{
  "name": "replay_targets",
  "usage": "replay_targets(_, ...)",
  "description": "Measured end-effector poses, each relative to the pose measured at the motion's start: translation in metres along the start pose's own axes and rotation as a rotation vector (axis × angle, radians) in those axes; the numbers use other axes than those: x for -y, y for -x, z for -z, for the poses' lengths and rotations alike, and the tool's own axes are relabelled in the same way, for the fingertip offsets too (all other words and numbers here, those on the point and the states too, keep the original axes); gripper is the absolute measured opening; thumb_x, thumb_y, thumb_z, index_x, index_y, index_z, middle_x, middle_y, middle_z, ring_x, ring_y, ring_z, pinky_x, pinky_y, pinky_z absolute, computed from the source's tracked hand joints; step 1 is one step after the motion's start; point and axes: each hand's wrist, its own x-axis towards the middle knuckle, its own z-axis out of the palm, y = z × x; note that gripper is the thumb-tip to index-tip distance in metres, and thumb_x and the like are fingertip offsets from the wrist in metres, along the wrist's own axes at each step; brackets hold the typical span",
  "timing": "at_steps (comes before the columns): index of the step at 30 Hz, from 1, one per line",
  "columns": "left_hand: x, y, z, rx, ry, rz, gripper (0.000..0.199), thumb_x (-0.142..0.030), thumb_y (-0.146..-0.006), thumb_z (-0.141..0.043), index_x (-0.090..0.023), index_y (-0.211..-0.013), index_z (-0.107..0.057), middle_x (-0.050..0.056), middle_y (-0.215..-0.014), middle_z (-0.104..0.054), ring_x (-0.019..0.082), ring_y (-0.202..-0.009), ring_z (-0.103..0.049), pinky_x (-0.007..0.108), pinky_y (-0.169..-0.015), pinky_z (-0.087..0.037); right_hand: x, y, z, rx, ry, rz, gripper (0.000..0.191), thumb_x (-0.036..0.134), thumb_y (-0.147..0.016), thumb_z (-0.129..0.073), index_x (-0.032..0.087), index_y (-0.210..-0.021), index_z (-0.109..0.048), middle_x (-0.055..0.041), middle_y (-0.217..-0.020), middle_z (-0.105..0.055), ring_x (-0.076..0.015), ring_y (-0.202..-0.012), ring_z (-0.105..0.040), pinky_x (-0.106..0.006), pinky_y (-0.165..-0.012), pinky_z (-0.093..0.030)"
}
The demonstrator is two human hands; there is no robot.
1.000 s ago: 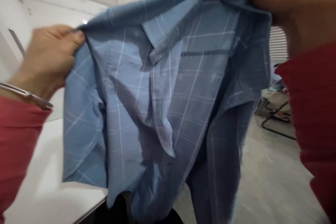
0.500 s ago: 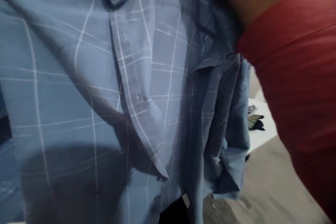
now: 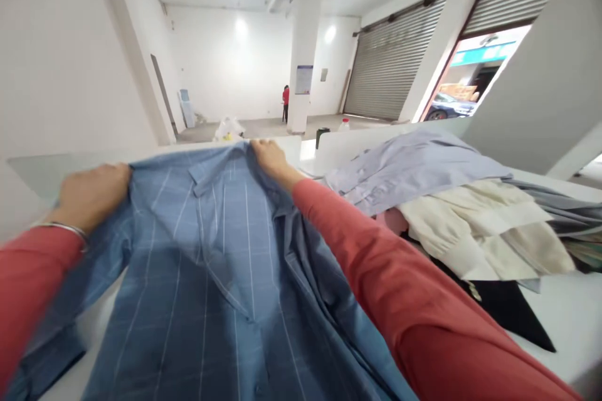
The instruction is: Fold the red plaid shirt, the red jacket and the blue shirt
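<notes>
And here's the blue checked shirt point(image 3: 202, 263), lifted by its top edge, right in the fingers! The right hand point(image 3: 270, 160) pinches the collar, fingers closed narrow on the cloth, wrist bent, the red sleeve point(image 3: 376, 269) reaching forward along the shirt's right side. The left hand point(image 3: 91, 196) grips the shoulder edge, fingers curled over the fabric, arm held out wide, a metal bangle point(image 3: 61, 227) at the wrist. The shirt's body drapes toward the camera across a white table point(image 3: 571, 307). Just right of the shirt sits a heap: a pale lavender shirt point(image 3: 414, 170), a cream garment point(image 3: 480, 225), black cloth point(image 3: 510, 312). Far beyond the shirt, a person in red point(image 3: 286, 100) stands beside a pillar point(image 3: 302, 56).
</notes>
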Motion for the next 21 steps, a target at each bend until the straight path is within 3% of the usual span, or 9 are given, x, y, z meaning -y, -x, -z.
replay_targets(2, -0.024, 0.003, -0.053, 0.118, -0.073, -0.003, 0.035, -0.021, -0.088, -0.016, -0.008, -0.103, -0.045, 0.012, -0.094, -0.05, 0.026, -0.088, -0.05, 0.037, -0.071, -0.041, 0.006, 0.009, -0.046, 0.147, 0.004, 0.049, 0.054, 0.042, -0.096, -0.011, 0.038, -0.15, -0.009, -0.0055, -0.133, -0.011, -0.0008, -0.122, -0.016, -0.02, -0.119, -0.03)
replay_targets(4, -0.048, 0.008, -0.104, 0.197, 0.04, -0.014, 0.04, -0.032, -0.088, -0.017, -0.012, -0.113, -0.04, 0.013, -0.112, -0.044, 0.028, -0.101, -0.042, 0.046, -0.078, -0.037, 0.0, 0.021, -0.08, 0.252, 0.011, 0.077, 0.06, 0.051, -0.094, -0.019, 0.037, -0.151, -0.01, -0.005, -0.134, -0.01, -0.0011, -0.125, -0.017, -0.018, -0.122, -0.028)
replay_targets(6, -0.071, 0.013, -0.144, 0.195, 0.149, -0.108, 0.046, -0.041, -0.087, -0.02, -0.015, -0.123, -0.033, 0.009, -0.127, -0.034, 0.027, -0.112, -0.033, 0.05, -0.085, -0.033, -0.021, 0.035, -0.1, 0.338, 0.027, 0.05, 0.063, 0.054, -0.094, -0.017, 0.033, -0.153, -0.012, -0.0056, -0.134, -0.012, -0.0013, -0.126, -0.019, -0.017, -0.122, -0.027)
replay_targets(8, -0.09, 0.018, -0.17, 0.231, 0.242, -0.177, 0.052, -0.046, -0.086, -0.019, -0.017, -0.128, -0.03, 0.005, -0.132, -0.028, 0.024, -0.117, -0.027, 0.049, -0.089, -0.031, -0.051, 0.055, -0.11, 0.407, 0.056, -0.021, 0.068, 0.058, -0.094, -0.014, 0.027, -0.154, -0.015, -0.0069, -0.132, -0.016, -0.0014, -0.125, -0.024, -0.018, -0.12, -0.029)
replay_targets(11, -0.106, 0.022, -0.187, 0.324, 0.316, -0.167, 0.056, -0.049, -0.085, -0.013, -0.019, -0.129, -0.03, 0.004, -0.135, -0.026, 0.023, -0.119, -0.024, 0.05, -0.091, -0.028, -0.094, 0.094, -0.117, 0.517, 0.116, -0.132, 0.088, 0.075, -0.087, -0.015, 0.019, -0.155, -0.02, -0.0083, -0.129, -0.024, 0.001, -0.118, -0.031, -0.01, -0.114, -0.033)
replay_targets(14, -0.109, 0.021, -0.189, 0.328, 0.332, -0.182, 0.056, -0.048, -0.085, -0.013, -0.018, -0.129, -0.029, 0.006, -0.136, -0.024, 0.026, -0.12, -0.023, 0.054, -0.09, -0.026, -0.115, 0.133, -0.127, 0.626, 0.146, -0.169, 0.096, 0.083, -0.08, -0.019, 0.022, -0.154, -0.021, -0.0048, -0.125, -0.03, 0.0102, -0.105, -0.035, 0.006, -0.098, -0.034)
replay_targets(17, -0.107, 0.019, -0.188, 0.336, 0.361, -0.183, 0.056, -0.049, -0.085, -0.013, -0.017, -0.128, -0.03, 0.008, -0.135, -0.025, 0.028, -0.119, -0.024, 0.055, -0.088, -0.026, -0.117, 0.15, -0.137, 0.686, 0.133, -0.155, 0.065, 0.065, -0.088, -0.024, 0.031, -0.142, -0.037, 0.0011, -0.118, -0.037, 0.0172, -0.091, -0.033, 0.01, -0.088, -0.03)
replay_targets(19, -0.107, 0.018, -0.187, 0.339, 0.372, -0.161, 0.056, -0.05, -0.085, -0.013, -0.018, -0.128, -0.031, 0.008, -0.136, -0.024, 0.028, -0.12, -0.024, 0.055, -0.088, -0.025, -0.122, 0.142, -0.139, 0.668, 0.146, -0.194, 0.052, 0.049, -0.092, -0.022, 0.029, -0.134, -0.044, 0.0013, -0.114, -0.039, 0.0176, -0.089, -0.033, 0.009, -0.093, -0.031)
replay_targets(21, -0.108, 0.017, -0.187, 0.35, 0.366, -0.16, 0.054, -0.049, -0.086, -0.014, -0.019, -0.128, -0.031, 0.007, -0.136, -0.023, 0.028, -0.121, -0.023, 0.056, -0.088, -0.025, -0.135, 0.122, -0.135, 0.599, 0.176, -0.276, 0.052, 0.039, -0.093, -0.016, 0.023, -0.135, -0.043, -0.0022, -0.115, -0.039, 0.0148, -0.097, -0.035, 0.003, -0.103, -0.033)
